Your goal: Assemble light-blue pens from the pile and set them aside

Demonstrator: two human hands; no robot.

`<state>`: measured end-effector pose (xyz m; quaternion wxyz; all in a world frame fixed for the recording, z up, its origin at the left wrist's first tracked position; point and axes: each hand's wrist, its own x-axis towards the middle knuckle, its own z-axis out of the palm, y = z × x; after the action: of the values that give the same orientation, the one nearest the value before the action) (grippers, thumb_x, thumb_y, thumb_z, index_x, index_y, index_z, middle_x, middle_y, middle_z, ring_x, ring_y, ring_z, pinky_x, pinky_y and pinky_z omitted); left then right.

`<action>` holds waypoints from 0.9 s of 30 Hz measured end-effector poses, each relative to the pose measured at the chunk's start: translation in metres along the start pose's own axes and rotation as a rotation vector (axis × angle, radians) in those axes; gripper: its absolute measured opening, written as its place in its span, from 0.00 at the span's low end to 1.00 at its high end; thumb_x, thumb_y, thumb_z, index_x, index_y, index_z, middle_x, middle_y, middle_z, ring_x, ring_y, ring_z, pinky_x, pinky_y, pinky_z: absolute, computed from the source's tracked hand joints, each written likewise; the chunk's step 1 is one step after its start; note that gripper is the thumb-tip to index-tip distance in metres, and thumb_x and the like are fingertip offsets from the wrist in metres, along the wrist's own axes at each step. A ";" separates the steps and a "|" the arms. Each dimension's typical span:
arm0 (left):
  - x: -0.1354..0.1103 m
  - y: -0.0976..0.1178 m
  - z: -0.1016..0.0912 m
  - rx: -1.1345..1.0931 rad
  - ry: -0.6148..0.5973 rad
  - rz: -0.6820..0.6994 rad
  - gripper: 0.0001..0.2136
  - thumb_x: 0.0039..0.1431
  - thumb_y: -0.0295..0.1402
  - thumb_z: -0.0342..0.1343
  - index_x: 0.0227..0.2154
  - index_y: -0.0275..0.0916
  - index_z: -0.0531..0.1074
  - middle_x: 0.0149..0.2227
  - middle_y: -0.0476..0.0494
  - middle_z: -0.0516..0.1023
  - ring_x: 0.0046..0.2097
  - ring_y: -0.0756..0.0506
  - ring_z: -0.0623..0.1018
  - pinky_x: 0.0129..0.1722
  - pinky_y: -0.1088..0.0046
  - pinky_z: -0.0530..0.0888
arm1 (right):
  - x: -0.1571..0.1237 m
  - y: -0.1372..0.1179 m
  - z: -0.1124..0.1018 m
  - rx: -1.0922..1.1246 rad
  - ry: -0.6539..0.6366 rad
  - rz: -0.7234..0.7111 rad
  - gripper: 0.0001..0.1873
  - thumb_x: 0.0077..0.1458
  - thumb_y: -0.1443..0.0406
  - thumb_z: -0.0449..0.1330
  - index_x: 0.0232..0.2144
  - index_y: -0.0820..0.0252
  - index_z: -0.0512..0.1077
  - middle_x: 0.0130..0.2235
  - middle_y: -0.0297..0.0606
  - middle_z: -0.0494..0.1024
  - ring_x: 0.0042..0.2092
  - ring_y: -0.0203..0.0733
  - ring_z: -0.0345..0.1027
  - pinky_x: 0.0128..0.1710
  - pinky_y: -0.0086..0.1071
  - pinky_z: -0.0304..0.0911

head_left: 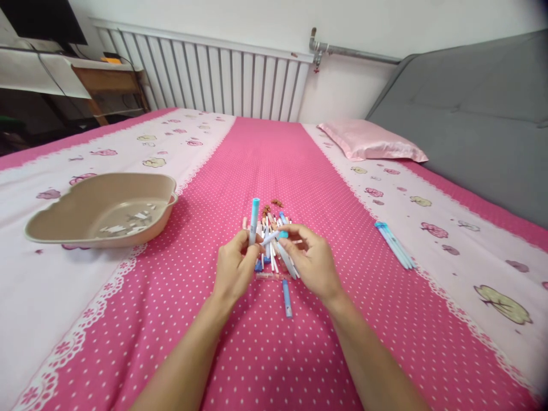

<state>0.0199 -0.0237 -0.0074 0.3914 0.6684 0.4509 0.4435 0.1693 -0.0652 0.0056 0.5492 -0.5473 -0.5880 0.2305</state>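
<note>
My left hand (237, 265) is closed around a marker pen (254, 220) with a pale body and a turquoise cap, held nearly upright. The thumb and fingers of my right hand (310, 257) pinch a thin pale stick (270, 237) that slants toward the left hand. Just under the right fingertips are a turquoise piece (283, 234) and a greyish-white pen body (287, 260); whether they are held too is unclear. Between and behind the hands lies a pile of white sticks and pens (274, 262), partly hidden by the fingers. A blue pen (286, 298) lies in front of the pile.
A beige basin (158, 228) on the left holds small white pieces. To the right, several turquoise-capped pens (396, 246) lie side by side. Small brown items (277, 202) sit behind the pile. A pink pillow (372, 141) lies near the grey headboard (471, 125) on the bed.
</note>
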 end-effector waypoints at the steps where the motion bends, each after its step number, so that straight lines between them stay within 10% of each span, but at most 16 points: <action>1: -0.001 0.000 0.000 0.056 -0.027 0.022 0.07 0.52 0.32 0.47 0.29 0.38 0.70 0.26 0.49 0.75 0.29 0.47 0.73 0.31 0.71 0.67 | 0.000 -0.001 -0.002 0.070 0.058 0.011 0.10 0.55 0.64 0.59 0.41 0.57 0.72 0.39 0.37 0.77 0.39 0.38 0.72 0.37 0.33 0.67; 10: -0.006 0.005 0.002 0.408 -0.154 0.186 0.07 0.52 0.31 0.45 0.23 0.40 0.65 0.21 0.51 0.68 0.25 0.49 0.67 0.28 0.73 0.60 | 0.000 -0.012 -0.013 0.274 0.368 -0.069 0.09 0.51 0.65 0.64 0.37 0.56 0.73 0.35 0.33 0.78 0.35 0.35 0.72 0.33 0.30 0.69; 27: -0.005 0.003 0.003 0.468 -0.176 0.245 0.07 0.51 0.29 0.46 0.24 0.40 0.68 0.22 0.51 0.69 0.25 0.49 0.68 0.28 0.74 0.59 | -0.003 -0.017 -0.010 0.282 0.335 -0.098 0.07 0.50 0.66 0.64 0.35 0.57 0.74 0.32 0.32 0.78 0.32 0.34 0.73 0.29 0.27 0.69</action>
<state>0.0229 -0.0296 -0.0067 0.2071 0.8262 0.4211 0.3117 0.1715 -0.0762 0.0218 0.7209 -0.4664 -0.4764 0.1894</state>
